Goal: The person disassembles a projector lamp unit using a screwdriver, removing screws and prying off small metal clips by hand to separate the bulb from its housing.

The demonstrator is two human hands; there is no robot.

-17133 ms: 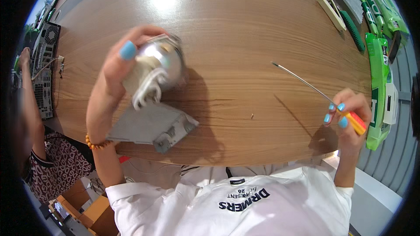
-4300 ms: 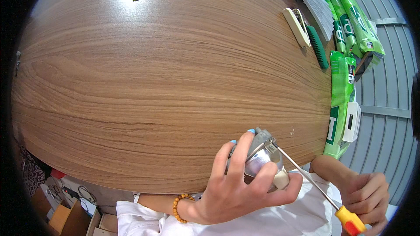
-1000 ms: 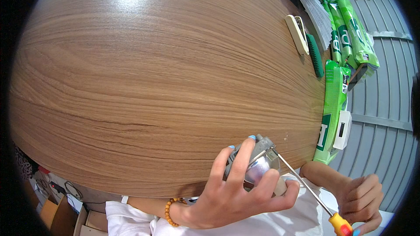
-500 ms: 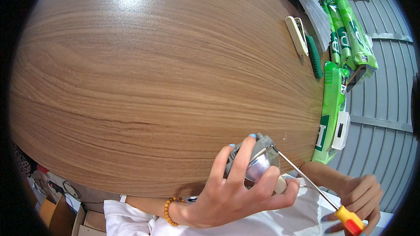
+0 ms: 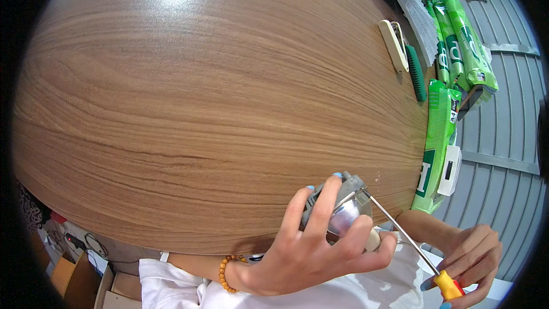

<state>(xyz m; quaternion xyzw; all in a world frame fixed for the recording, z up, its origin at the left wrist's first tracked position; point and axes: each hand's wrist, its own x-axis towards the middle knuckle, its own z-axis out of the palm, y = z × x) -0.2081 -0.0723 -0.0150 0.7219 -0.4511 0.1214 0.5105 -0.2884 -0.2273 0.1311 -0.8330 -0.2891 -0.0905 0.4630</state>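
Near the table's front edge, my left hand [image 5: 317, 254] wraps its fingers round a grey plastic device [image 5: 354, 185] with a shiny, silvery rounded part. The fingers cover much of its left side and underside. To its right, my right hand [image 5: 472, 257] is closed round the yellow and red handle of a screwdriver [image 5: 397, 226]. The long thin shaft slants up and left, with its tip at the upper right corner of the device. Whether the tip sits in a screw is too small to tell.
The wood-grain table [image 5: 200, 109] reaches far ahead. Along its right side lie green packages [image 5: 443, 131], a white box-like piece [image 5: 449, 170], a green brush [image 5: 416, 74], a cream-coloured tool [image 5: 393, 46] and a stack of paper [image 5: 412, 17]. Boxes and cables [image 5: 94, 246] lie below at the left.
My right fingers have shifted on the screwdriver handle, which looks turned, with less red showing. Its tip stays at the device's corner. The whole view has moved slightly, and my left hand keeps its hold.
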